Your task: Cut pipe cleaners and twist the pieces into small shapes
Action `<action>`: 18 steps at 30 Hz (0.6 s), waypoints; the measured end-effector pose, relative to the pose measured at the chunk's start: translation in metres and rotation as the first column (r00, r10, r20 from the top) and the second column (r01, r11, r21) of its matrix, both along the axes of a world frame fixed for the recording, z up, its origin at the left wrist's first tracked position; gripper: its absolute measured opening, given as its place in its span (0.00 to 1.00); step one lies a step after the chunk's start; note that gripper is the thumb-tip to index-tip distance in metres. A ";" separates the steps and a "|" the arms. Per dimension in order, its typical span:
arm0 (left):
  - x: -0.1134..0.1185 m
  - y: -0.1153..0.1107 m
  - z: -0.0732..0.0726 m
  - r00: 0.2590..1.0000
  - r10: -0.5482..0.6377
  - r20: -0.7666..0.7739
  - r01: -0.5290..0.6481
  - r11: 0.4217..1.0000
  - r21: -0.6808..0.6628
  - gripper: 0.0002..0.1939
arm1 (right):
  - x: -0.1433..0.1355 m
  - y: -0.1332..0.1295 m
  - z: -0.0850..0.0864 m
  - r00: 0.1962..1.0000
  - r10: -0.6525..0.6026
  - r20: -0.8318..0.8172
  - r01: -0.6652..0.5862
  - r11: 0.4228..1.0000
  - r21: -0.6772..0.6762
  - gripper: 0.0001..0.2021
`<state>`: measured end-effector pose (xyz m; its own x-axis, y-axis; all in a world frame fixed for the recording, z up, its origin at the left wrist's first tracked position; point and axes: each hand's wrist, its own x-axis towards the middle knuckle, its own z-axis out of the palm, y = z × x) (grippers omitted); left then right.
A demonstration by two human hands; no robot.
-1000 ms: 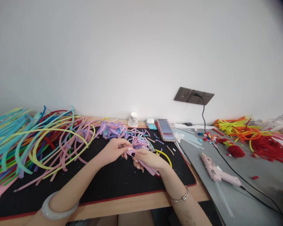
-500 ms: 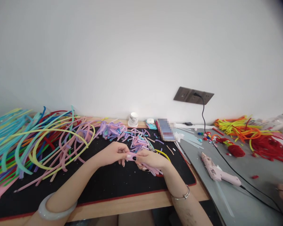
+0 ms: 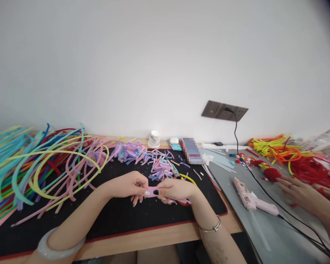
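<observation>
Holds pink strips (image 3: 151, 191) between pinched fingers (image 3: 141, 179) of left hand (image 3: 130, 184) and right hand (image 3: 178, 188); likely light, soft, bendable, best gripped near an end.

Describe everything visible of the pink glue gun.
The pink glue gun looks like hard plastic, with a tapering nozzle pointing towards the wall and a handle angled right. It lies on its side on the grey work surface; a black cord leaves the handle's end. A translucent stick, probably glue, extends from its rear. Nobody is touching it.
</observation>
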<state>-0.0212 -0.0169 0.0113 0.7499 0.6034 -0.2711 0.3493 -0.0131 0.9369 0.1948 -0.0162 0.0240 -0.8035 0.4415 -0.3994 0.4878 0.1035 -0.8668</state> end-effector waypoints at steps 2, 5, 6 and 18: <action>0.001 -0.002 -0.001 0.998 -0.059 -0.016 0.058 0.996 -0.074 0.14 | -0.002 -0.001 0.000 1.000 0.028 0.000 -0.028 0.998 -0.060 0.14; 0.006 -0.006 -0.004 0.986 -0.163 -0.018 0.157 0.968 -0.196 0.15 | -0.004 -0.002 -0.002 0.998 0.056 0.008 -0.055 0.993 -0.106 0.14; 0.008 -0.007 -0.005 0.982 -0.188 -0.011 0.181 0.956 -0.229 0.16 | -0.005 -0.002 -0.003 0.999 0.054 0.007 -0.053 0.991 -0.121 0.14; 0.009 -0.007 -0.007 0.994 -0.041 0.103 0.063 0.974 -0.219 0.22 | -0.003 -0.002 -0.004 0.984 -0.142 -0.108 0.120 0.975 -0.186 0.16</action>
<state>-0.0123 -0.0235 0.0048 0.8084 0.4958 -0.3174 0.2604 0.1824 0.9481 0.1922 -0.0185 0.0201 -0.7903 0.4764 -0.3852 0.3780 -0.1156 -0.9186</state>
